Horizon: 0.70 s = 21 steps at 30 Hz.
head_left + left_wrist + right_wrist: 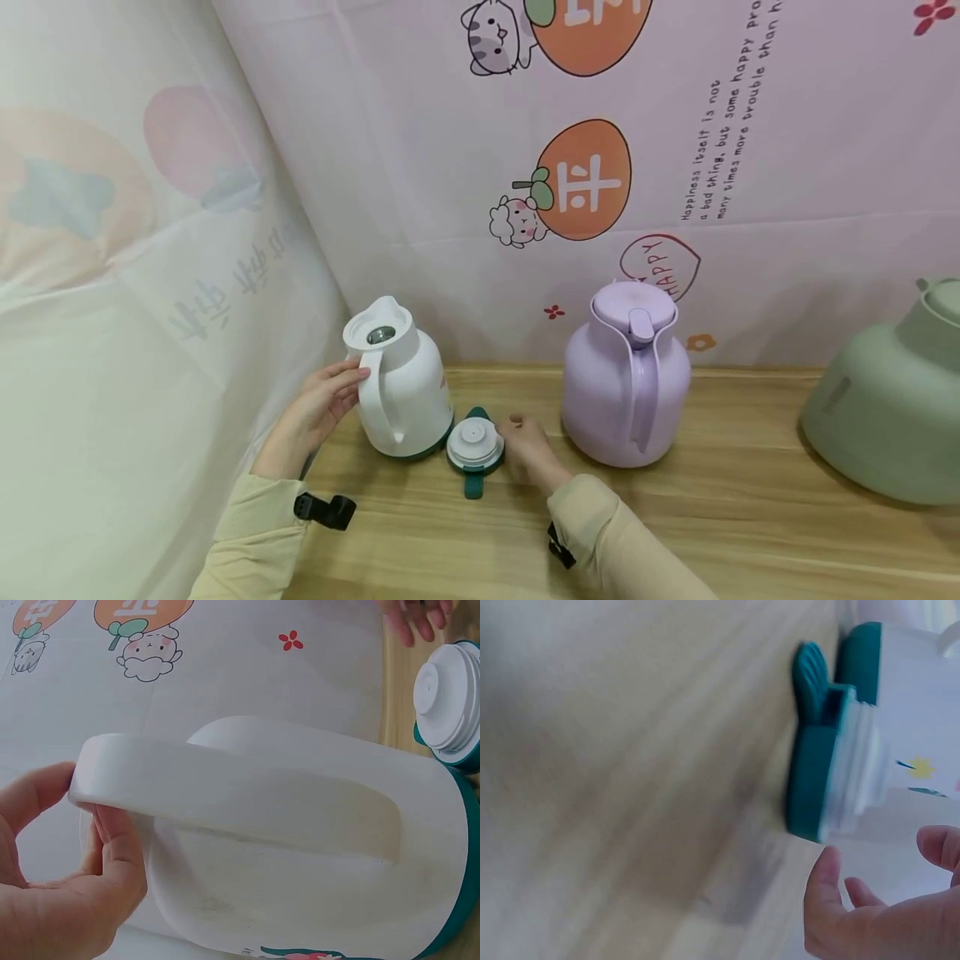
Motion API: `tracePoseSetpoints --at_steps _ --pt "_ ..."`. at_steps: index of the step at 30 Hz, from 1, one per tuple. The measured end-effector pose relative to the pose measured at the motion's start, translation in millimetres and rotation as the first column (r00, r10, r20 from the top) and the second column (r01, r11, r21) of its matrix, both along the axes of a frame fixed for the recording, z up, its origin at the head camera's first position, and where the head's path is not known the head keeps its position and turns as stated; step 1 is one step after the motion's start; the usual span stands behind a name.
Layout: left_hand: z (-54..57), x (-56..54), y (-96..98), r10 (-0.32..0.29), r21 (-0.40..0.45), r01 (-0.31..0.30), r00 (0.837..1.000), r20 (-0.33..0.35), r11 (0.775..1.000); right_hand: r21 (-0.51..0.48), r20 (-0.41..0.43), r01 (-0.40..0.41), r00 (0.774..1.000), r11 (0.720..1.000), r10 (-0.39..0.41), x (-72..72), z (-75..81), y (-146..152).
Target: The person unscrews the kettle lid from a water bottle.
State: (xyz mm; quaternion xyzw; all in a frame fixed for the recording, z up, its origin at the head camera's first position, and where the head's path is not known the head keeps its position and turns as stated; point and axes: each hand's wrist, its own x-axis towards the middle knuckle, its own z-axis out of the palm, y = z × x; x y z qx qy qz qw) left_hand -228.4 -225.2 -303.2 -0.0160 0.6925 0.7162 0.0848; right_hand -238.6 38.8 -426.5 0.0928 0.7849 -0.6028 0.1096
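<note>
A white thermos jug point(417, 392) with a dark green base stands upright on the table, its mouth uncovered. My left hand point(318, 406) pinches the upper end of the jug's handle point(225, 787), with fingers on both sides of it. To the jug's right lies its lid point(474, 442), white plug side up and green cap below, with green tabs sticking out. Beside the lid is my right hand point(528, 450), its fingers loosely bent and holding nothing. A small gap separates those fingers from the lid point(817, 772) in the right wrist view.
A lilac thermos jug point(626, 392), lid on, stands just right of my right hand. Farther right is a sage green jug point(892, 408), cut off by the view's edge. Printed cloth point(420, 167) hangs behind the wooden table point(420, 533) and along its left.
</note>
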Motion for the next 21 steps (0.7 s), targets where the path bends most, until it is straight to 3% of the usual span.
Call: tracePoseSetpoints --at_steps 5,9,13,16,19,21 --pt "1.0 2.0 3.4 0.082 0.048 -0.080 0.996 -0.027 0.996 0.038 -0.059 -0.013 0.998 0.999 0.015 -0.6 22.4 4" --pt "6.2 5.0 10.5 0.187 0.089 -0.182 0.981 -0.056 0.979 0.063 -0.121 -0.049 0.991 0.997 0.056 0.3 46.4 7" --pt "13.3 8.7 24.2 0.271 0.049 -0.266 0.956 -0.117 0.963 0.106 -0.184 -0.082 0.978 0.991 0.101 2.0 74.7 11" --pt "18.1 13.6 36.6 0.334 -0.032 -0.348 0.918 -0.213 0.937 0.122 -0.238 -0.117 0.961 0.986 0.144 4.8 97.5 17" --pt "21.5 19.5 49.5 0.337 -0.088 -0.376 0.895 -0.293 0.922 0.143 -0.283 -0.151 0.941 0.978 0.187 8.8 121.7 25" --pt "22.5 23.0 59.3 0.301 -0.086 -0.343 0.900 -0.314 0.935 0.153 -0.294 -0.171 0.933 0.973 0.210 11.7 137.4 31"
